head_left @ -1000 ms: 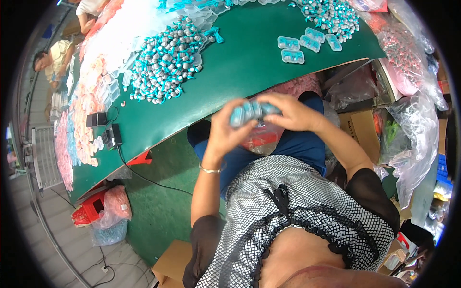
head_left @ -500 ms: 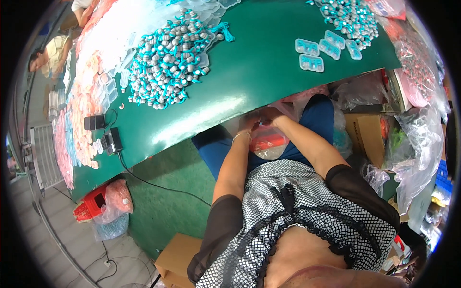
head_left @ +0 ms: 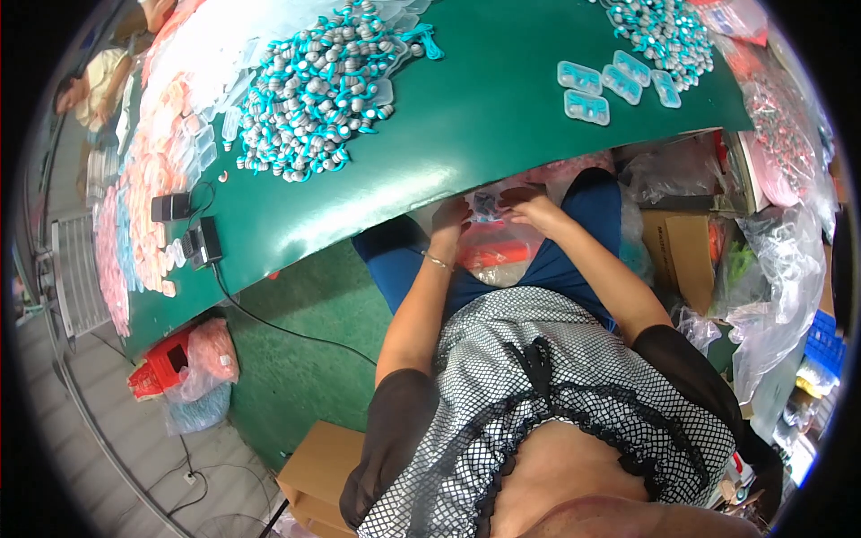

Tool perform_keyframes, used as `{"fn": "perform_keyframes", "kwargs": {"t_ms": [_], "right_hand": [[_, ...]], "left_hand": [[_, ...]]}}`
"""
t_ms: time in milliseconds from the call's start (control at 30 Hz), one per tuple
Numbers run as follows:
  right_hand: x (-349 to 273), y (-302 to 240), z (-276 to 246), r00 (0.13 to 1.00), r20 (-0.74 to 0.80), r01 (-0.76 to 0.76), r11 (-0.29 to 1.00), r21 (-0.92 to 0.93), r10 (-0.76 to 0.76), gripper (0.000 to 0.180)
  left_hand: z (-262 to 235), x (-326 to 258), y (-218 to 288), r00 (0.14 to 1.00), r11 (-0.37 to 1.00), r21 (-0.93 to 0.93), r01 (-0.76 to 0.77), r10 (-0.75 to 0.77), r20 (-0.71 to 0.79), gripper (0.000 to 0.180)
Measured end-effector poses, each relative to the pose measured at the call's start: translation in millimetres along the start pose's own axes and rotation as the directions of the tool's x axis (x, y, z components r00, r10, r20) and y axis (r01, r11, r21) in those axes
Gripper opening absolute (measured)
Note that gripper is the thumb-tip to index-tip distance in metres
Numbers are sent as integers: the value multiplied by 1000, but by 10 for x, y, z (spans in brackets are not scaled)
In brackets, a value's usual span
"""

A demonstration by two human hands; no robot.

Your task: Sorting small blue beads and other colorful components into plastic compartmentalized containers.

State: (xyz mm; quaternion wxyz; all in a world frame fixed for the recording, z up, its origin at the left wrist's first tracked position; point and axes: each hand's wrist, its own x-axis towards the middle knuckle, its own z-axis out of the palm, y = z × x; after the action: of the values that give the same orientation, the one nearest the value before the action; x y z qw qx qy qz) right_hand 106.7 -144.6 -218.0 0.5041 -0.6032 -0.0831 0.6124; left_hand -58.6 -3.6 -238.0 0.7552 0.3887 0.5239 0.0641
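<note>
My left hand [head_left: 450, 221] and my right hand [head_left: 532, 208] are over my lap, just below the table's near edge, on either side of a clear plastic bag [head_left: 504, 235]. Red items [head_left: 498, 257] show through the film of the bag. A small dark piece [head_left: 485, 205] lies between the hands, too small to name. The right hand's fingers stretch toward the bag's upper part, spread and holding nothing I can see. My left fingers are partly bent and apart; whether they touch the film, I cannot tell.
On the green table [head_left: 484, 108] lie a big pile of grey-and-turquoise pieces [head_left: 309, 99], a smaller pile [head_left: 664, 40] and several clear cases [head_left: 586, 106]. Black adapters [head_left: 204, 242] trail a cable at left. Cardboard boxes [head_left: 683, 260] and plastic bags crowd the right.
My hands were close together over the bag and have moved apart, the left one leftward and the right one slightly right. The small dark piece now shows between them.
</note>
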Motion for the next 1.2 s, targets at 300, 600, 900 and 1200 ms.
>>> {"fn": "perform_keyframes", "kwargs": {"t_ms": [300,600,900,1200], "right_hand": [[-1780,-1580,-417,741,70,639,670,-376,-668,19],[-1439,-2334,-779,251,162,109,-138,-984,-954,57],[-1236,-2541,-646,378,323,178,-275,-945,-867,49],[-1196,-2361,-462,274,223,165,-183,-969,-935,39]], "left_hand": [[924,-1846,1688,315,221,225,-949,649,692,31],[1788,-1158,2278,46,-508,527,-681,689,723,70],[1719,-1265,2250,122,-464,606,-646,721,682,51],[1781,-1196,2194,143,-315,685,-657,840,523,38]]}}
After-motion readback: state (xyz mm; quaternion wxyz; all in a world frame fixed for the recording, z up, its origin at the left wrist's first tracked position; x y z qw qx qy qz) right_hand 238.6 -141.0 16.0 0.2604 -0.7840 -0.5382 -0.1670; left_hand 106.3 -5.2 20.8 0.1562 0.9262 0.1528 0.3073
